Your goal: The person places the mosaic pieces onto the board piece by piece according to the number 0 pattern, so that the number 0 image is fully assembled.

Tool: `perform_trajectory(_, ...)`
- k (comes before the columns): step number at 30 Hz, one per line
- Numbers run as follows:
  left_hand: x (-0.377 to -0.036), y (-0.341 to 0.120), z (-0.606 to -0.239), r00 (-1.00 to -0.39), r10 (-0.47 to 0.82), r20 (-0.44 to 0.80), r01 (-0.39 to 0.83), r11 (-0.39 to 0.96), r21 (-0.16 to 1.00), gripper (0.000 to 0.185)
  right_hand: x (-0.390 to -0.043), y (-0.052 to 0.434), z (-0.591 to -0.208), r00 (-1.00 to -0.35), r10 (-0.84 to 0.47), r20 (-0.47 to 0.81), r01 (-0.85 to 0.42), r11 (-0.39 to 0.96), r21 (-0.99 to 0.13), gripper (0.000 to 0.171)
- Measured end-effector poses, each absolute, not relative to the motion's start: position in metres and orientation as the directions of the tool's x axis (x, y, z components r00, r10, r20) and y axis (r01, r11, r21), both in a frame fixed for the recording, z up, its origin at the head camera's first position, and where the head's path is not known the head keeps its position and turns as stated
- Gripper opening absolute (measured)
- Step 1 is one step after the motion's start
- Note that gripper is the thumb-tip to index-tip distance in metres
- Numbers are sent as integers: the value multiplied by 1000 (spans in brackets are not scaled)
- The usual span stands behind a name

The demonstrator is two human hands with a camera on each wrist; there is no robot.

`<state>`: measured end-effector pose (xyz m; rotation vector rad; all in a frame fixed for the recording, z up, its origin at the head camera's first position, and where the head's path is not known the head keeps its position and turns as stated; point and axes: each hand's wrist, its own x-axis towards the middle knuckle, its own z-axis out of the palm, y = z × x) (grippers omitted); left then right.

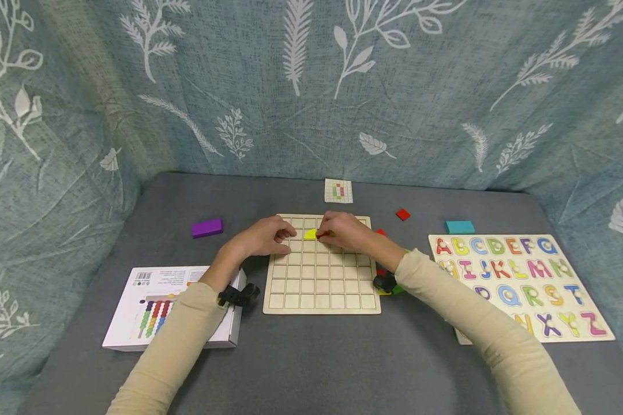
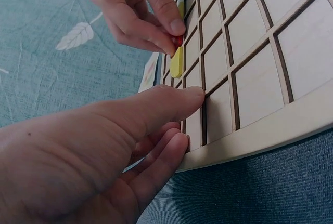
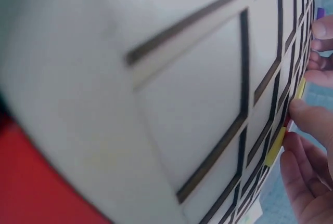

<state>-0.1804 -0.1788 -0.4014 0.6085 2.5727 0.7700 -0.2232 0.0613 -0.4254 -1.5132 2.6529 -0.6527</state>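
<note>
A light wooden grid board (image 1: 322,286) lies flat in the middle of the table. Near its far edge, my right hand (image 1: 345,231) pinches a small red piece (image 2: 179,41) between thumb and finger, down at the grid. A yellow piece (image 1: 310,234) with a rounded end sits in the grid just left of it. In the right wrist view another yellow piece (image 3: 275,147) shows on the red piece's other side. My left hand (image 1: 265,235) rests at the board's far left, fingers loosely bent, thumb (image 2: 182,102) over the squares, holding no piece.
A pattern card (image 1: 338,191) lies beyond the board. A purple block (image 1: 207,228) and white box (image 1: 171,288) are left. Rightward are a red tile (image 1: 402,214), teal block (image 1: 459,227) and alphabet board (image 1: 519,288). Colored pieces (image 1: 397,289) lie partly under my right forearm.
</note>
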Motion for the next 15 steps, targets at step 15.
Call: perform_trajectory(15,-181,-175,-409,-855,479,-199,293,763,576,30,-218,86,-415,-627,-754,195,-746,510,-427,21)
